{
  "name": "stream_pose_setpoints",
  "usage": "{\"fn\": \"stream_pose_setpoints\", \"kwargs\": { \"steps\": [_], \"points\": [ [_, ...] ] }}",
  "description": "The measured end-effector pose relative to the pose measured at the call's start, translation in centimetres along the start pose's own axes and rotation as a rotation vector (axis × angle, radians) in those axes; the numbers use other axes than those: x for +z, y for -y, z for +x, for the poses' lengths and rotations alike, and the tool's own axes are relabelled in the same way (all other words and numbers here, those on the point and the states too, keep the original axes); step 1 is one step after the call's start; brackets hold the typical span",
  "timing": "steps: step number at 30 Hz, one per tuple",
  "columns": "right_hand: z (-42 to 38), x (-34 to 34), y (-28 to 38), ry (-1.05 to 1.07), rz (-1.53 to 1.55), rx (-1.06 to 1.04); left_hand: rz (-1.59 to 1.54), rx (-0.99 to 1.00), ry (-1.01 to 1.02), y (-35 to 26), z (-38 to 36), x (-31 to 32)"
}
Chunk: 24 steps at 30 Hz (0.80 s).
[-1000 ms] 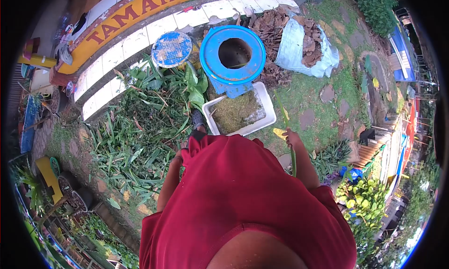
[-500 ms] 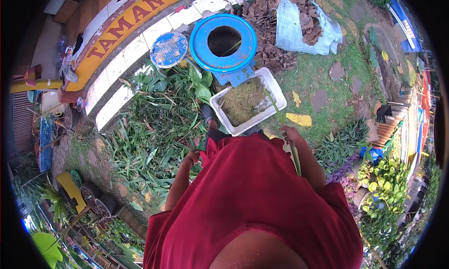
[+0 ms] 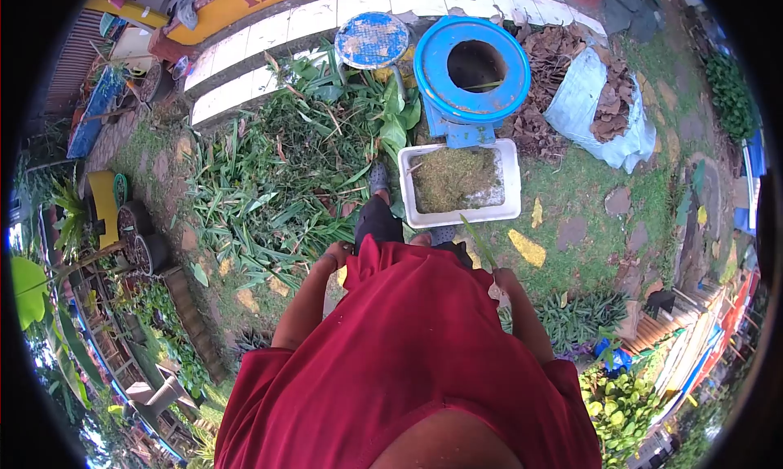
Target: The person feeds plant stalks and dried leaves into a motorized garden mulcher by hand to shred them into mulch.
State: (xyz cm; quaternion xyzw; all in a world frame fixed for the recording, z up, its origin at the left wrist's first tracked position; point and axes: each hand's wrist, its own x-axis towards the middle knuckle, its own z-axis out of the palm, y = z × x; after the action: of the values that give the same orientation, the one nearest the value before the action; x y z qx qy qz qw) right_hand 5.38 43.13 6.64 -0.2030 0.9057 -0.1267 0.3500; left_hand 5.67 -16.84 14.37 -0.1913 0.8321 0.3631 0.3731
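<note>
My right hand [image 3: 503, 281] is closed round a long, narrow green leaf [image 3: 476, 239], whose tip points toward the white tub [image 3: 517, 179]. Chopped green plant matter [image 3: 450, 178] lies in that tub, just beyond my feet. Behind it stands a blue machine [image 3: 512, 98] with a round, dark opening; a bit of green stalk shows inside. My left hand [image 3: 338, 254] hangs by my left hip, near the red shirt, and its fingers are too small to make out. To the left spreads a heap of cut leaves and stalks [image 3: 277, 167].
A round blue stool [image 3: 373, 41] stands left of the machine. On the right, a pale blue sack [image 3: 583, 110] lies among dry brown leaves [image 3: 534, 69]. White-tiled steps [image 3: 302, 28] run along the back. Low plants [image 3: 563, 322] grow near my right side.
My view has turned left, so the tub and machine sit further right. My right hand has drawn nearer my body, and the leaf's tip has come back from over the tub.
</note>
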Motion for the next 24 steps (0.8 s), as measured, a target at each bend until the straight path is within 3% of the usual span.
{"fn": "stream_pose_setpoints", "kwargs": {
  "steps": [1,2,4,10,12,13,14,16,18,21,24],
  "points": [
    [-0.2,-5.0,4.6,0.145,0.181,0.284,-0.083,-0.009,0.036,1.4,-0.3,-0.6],
    [0.6,-6.5,6.2,0.156,0.168,0.268,-0.165,-0.014,0.073,3.0,-0.3,-1.2],
    [2.1,-8.5,7.9,0.222,0.273,0.368,-0.587,-0.218,0.053,4.7,0.2,-2.0],
    [9.5,-13.8,13.8,0.222,0.281,0.458,-0.485,-0.215,0.131,5.9,3.6,-6.2],
    [12.3,-15.5,16.0,0.158,0.385,0.509,-0.212,-0.022,0.195,6.2,6.2,-7.4],
    [13.5,-16.1,17.7,0.125,0.348,0.527,-0.063,0.102,0.259,6.6,7.9,-8.3],
    [14.7,-16.5,19.4,0.151,0.374,0.573,-0.083,0.102,0.262,6.9,10.4,-8.7],
    [17.1,-14.4,21.0,0.173,0.420,0.480,-0.140,-0.116,0.080,8.3,17.1,-8.1],
    [18.8,-15.1,24.9,0.260,0.517,0.444,-0.119,-0.137,0.096,8.4,23.3,-8.6],
    [20.4,-11.9,26.7,0.339,0.522,0.484,0.006,-0.136,0.134,2.2,32.3,-14.5],
    [19.4,-6.5,26.7,0.322,0.550,0.625,-0.042,-0.040,0.020,-1.8,42.0,-16.8]
  ]
}}
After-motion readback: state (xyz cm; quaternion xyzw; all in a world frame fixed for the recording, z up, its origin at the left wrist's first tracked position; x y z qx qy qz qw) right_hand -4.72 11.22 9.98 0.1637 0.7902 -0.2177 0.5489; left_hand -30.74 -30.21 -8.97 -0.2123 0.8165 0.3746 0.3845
